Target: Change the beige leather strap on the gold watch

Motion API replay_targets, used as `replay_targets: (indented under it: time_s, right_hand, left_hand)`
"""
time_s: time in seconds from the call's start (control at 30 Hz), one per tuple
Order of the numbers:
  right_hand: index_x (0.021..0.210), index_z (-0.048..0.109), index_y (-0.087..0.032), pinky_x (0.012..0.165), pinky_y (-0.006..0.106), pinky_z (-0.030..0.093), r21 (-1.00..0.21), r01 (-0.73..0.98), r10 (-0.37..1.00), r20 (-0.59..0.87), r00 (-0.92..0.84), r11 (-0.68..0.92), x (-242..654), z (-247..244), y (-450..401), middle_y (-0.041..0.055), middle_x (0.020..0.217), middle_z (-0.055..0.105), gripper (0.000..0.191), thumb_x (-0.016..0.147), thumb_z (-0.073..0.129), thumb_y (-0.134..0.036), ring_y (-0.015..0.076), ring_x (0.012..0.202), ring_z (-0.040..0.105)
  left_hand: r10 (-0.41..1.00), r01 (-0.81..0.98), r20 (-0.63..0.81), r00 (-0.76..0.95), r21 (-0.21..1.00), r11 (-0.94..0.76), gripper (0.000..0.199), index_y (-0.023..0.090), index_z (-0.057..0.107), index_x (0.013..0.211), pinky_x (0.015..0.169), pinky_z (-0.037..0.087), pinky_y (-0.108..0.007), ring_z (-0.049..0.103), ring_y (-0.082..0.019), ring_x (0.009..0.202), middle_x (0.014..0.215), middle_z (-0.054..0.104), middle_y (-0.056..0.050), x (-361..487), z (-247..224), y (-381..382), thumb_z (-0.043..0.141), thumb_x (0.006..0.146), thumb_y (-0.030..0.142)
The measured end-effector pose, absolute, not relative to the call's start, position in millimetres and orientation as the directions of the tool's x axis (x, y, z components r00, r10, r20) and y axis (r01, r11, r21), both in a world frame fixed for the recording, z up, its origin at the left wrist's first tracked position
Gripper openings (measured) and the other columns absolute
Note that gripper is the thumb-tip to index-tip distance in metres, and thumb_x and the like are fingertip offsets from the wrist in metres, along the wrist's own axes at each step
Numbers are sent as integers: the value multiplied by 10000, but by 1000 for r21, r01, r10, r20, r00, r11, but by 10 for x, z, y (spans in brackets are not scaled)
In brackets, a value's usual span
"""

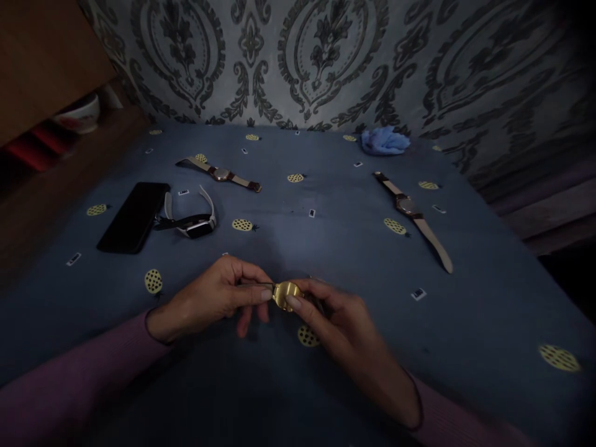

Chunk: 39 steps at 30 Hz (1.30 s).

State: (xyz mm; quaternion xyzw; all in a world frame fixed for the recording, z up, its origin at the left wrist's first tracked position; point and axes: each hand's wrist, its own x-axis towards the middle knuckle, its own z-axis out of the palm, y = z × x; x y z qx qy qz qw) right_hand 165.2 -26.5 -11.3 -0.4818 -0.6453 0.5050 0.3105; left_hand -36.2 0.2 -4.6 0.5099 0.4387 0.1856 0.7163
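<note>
Between my two hands, just above the table, is a wristwatch [285, 294] with a round gold-coloured case. My left hand [223, 288] pinches its strap close to the case with thumb and forefinger, while the lower fingers hang loose. On the other side, my right hand [339, 316] grips the case, its thumb resting on the gold face of it and the forefinger along the far edge. Most of the strap is hidden by my fingers.
A black phone [135, 217] lies at left, beside a smartwatch [200, 227] with a light band. Two strap watches lie face down farther off, one watch [221, 174] at centre left, another watch [406, 206] at right. A crumpled blue cloth [385, 141] sits near the wall.
</note>
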Motion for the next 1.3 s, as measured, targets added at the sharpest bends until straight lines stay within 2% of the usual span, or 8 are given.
replay_targets:
  time_s: [0.37, 0.77, 0.93, 1.13, 1.3]
  right_hand:
    - [905, 724, -195, 600, 263, 465, -926, 365, 937, -37, -348, 99, 1639, -97, -288, 21, 751, 670, 249, 948, 534, -350, 152, 667, 601]
    - [881, 712, -203, 612, 266, 465, -920, 365, 931, 2, -365, 145, 1608, -104, -282, 19, 738, 660, 232, 954, 517, -305, 150, 660, 601]
    - [894, 708, -196, 594, 261, 449, -919, 375, 922, -33, -385, 123, 1607, -115, -275, 12, 738, 648, 242, 964, 510, -316, 141, 643, 583]
    - [920, 702, -194, 641, 274, 457, -933, 357, 906, -118, -407, 38, 1631, -117, -272, 22, 800, 649, 248, 963, 519, -355, 157, 722, 612]
    - [905, 707, -198, 635, 274, 457, -933, 358, 904, -116, -412, 44, 1630, -100, -265, 20, 791, 645, 255, 966, 515, -354, 154, 704, 603]
  left_hand:
    - [699, 150, -456, 551, 878, 454, 200, 125, 673, 802, 364, 246, -160, 526, -39, 360, 617, 668, 13, -379, -60, 3, 668, 831, 322]
    - [700, 182, -472, 536, 874, 451, 178, 137, 682, 771, 348, 313, -151, 485, -34, 333, 567, 653, 32, -366, -60, -11, 697, 812, 310]
    - [697, 180, -481, 531, 868, 462, 198, 134, 658, 721, 349, 320, -153, 477, -35, 327, 546, 643, 35, -356, -33, -10, 707, 796, 311]
    - [697, 199, -504, 510, 858, 474, 216, 130, 645, 692, 338, 300, -156, 471, -38, 322, 538, 642, 30, -338, 6, -13, 705, 787, 315]
    - [705, 193, -505, 497, 857, 478, 214, 131, 649, 694, 338, 302, -163, 468, -43, 318, 530, 638, 30, -334, 14, -13, 712, 773, 319]
